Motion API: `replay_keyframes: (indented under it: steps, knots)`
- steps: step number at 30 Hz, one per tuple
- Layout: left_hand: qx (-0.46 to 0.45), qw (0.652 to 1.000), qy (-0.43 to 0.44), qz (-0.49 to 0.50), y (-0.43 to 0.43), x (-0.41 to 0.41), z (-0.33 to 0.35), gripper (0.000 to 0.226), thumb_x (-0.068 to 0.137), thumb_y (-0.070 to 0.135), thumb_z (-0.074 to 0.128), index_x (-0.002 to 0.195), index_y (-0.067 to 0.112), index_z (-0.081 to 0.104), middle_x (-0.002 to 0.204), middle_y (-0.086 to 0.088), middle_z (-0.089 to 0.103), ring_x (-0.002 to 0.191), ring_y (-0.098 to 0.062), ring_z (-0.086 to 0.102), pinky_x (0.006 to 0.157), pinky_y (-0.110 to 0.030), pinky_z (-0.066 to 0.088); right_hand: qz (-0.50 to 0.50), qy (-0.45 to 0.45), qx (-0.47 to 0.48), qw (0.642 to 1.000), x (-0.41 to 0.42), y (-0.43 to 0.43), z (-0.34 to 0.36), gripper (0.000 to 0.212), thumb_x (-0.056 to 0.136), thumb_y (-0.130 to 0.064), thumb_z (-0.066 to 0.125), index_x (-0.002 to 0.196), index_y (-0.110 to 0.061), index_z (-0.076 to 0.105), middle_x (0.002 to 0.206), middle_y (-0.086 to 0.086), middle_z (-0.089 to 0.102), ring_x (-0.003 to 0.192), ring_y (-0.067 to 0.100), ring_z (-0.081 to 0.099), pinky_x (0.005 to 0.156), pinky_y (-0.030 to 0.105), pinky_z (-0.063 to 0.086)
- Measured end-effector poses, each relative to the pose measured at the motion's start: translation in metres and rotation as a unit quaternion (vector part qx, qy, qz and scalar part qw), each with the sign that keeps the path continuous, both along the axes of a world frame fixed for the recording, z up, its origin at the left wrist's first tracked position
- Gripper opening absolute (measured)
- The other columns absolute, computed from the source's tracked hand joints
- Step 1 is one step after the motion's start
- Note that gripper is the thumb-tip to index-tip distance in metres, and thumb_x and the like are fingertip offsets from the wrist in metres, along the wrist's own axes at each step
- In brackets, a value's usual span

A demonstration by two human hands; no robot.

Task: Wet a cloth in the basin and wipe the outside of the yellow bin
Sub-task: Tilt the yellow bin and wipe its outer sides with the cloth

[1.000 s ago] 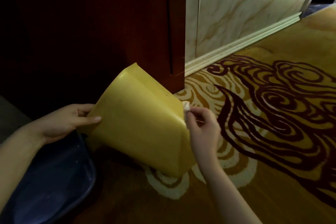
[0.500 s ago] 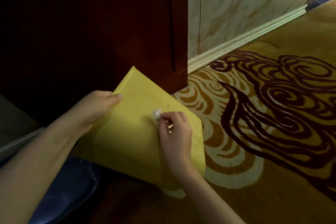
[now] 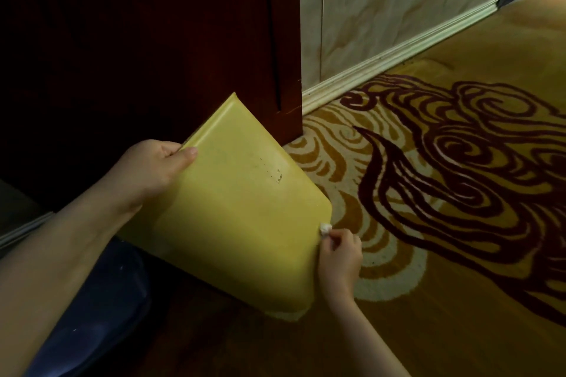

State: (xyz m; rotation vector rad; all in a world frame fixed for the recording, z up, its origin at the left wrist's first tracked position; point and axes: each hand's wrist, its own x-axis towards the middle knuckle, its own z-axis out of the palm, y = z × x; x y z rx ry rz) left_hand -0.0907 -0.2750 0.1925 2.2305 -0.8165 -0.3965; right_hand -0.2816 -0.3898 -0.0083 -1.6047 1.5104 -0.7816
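The yellow bin lies tilted on its side on the carpet, one flat outer wall facing me with small dark specks near its middle. My left hand grips its upper left edge, thumb on the outside wall. My right hand pinches a small white wad of cloth against the bin's lower right corner. A dark blue basin sits on the floor at the lower left, partly under my left forearm and the bin; its inside is too dark to read.
A dark red wooden cabinet stands right behind the bin. To its right runs a marble wall panel with a pale skirting board. The yellow carpet with dark red swirls spreads to the right.
My right hand has slid the cloth from the middle of the bin's wall down to its lower right corner. My left hand has stayed gripping the upper left edge.
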Motion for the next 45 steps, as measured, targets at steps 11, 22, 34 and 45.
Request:
replay_keyframes:
  steps: [11,22,34,45]
  knots:
    - [-0.017,0.999,-0.024,-0.022,-0.006,-0.011,-0.008,0.026,0.094,0.030,0.046,0.094,0.015,0.067,0.077,-0.001,0.067,0.072,-0.016,0.063,0.054,-0.023,0.040,0.108,-0.196,-0.147,0.964,0.067,0.003,0.119,0.003,0.089,-0.017,0.060,0.089,-0.020,0.061,0.087,-0.010,0.055,0.077,0.001,0.052,0.065,0.011,0.045]
    - [-0.022,0.999,-0.015,-0.039,0.000,-0.002,-0.014,0.025,0.093,0.032,0.048,0.093,0.018,0.068,0.083,-0.006,0.070,0.077,-0.023,0.065,0.069,-0.033,0.050,0.011,-0.103,-0.089,0.991,0.061,-0.020,0.060,0.007,0.090,-0.012,0.055,0.090,-0.014,0.062,0.091,-0.006,0.051,0.083,0.008,0.050,0.077,0.021,0.045]
    - [-0.018,0.998,-0.018,-0.050,-0.001,-0.002,-0.013,0.026,0.093,0.031,0.047,0.086,0.016,0.067,0.081,-0.009,0.070,0.075,-0.022,0.065,0.062,-0.027,0.046,-0.102,-0.189,0.197,0.957,-0.005,-0.039,0.021,0.006,0.089,-0.015,0.058,0.088,-0.020,0.063,0.096,0.003,0.064,0.087,0.017,0.061,0.078,0.036,0.055]
    - [-0.024,0.998,-0.016,-0.049,-0.002,-0.003,-0.012,0.025,0.094,0.029,0.046,0.094,0.014,0.067,0.081,-0.001,0.068,0.074,-0.013,0.063,0.057,-0.022,0.041,0.217,-0.427,0.441,0.759,-0.014,-0.023,0.092,0.023,0.089,-0.005,0.056,0.110,-0.002,0.065,0.099,0.013,0.069,0.087,0.021,0.066,0.074,0.028,0.056]
